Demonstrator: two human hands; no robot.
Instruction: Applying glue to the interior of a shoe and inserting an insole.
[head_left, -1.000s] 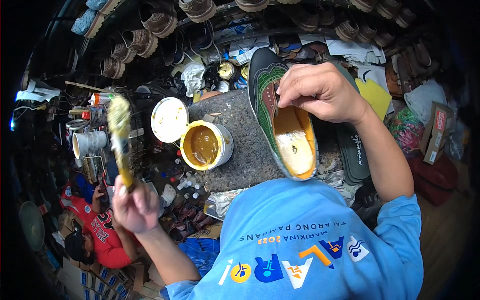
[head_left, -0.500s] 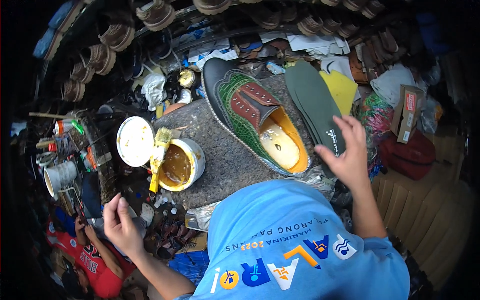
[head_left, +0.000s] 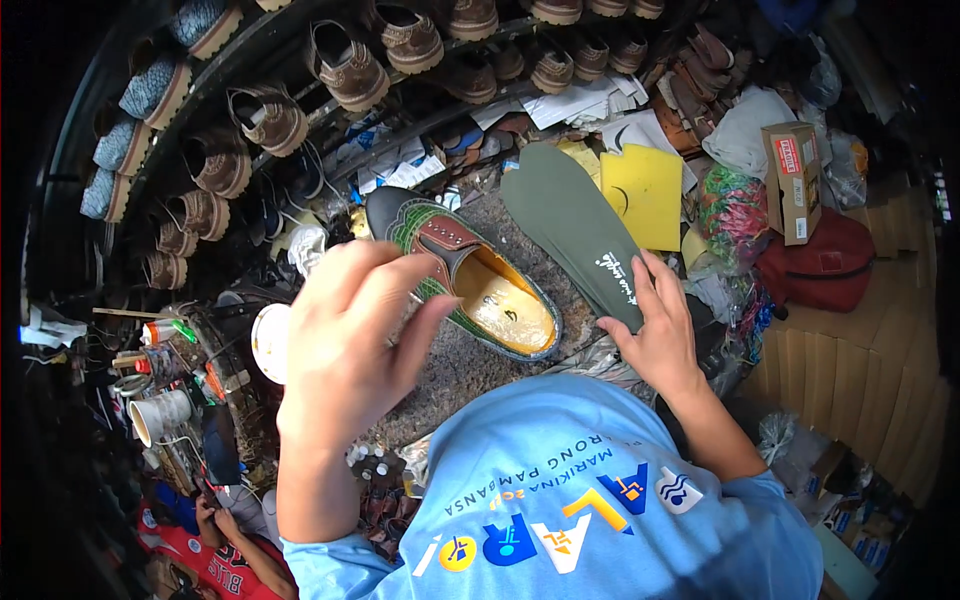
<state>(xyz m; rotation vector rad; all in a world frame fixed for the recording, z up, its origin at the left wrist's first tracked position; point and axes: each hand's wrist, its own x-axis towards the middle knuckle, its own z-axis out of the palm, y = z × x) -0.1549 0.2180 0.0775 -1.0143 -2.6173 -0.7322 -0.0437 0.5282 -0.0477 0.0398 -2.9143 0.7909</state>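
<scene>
My right hand [head_left: 662, 335] has its thumb and fingers around the heel end of the stacked dark green insoles [head_left: 568, 215], which carry white lettering. To their left, a green, brown and black leather shoe [head_left: 505, 305] lies on the dark stone slab [head_left: 440, 385], its tan inside showing a shiny, wet-looking footbed. Raised over the slab's left side, my left hand [head_left: 350, 345] has curled fingers, with a gap between thumb and forefinger and nothing in it. It covers part of the shoe and hides the glue tub and brush. Beside it shows a white lid [head_left: 269, 343].
Brown shoes [head_left: 350, 68] line a rack at the back. Yellow sheets [head_left: 645, 195] lie behind the insoles. At right are a cardboard box [head_left: 793, 185] and a red pouch [head_left: 830, 290]. A white cup [head_left: 160, 415] is at left; a person in red [head_left: 190, 540] sits lower left.
My left hand has risen and moved right, over the tub. My right hand has closed on the heel end of the insoles. The view has shifted, with more of the rack showing.
</scene>
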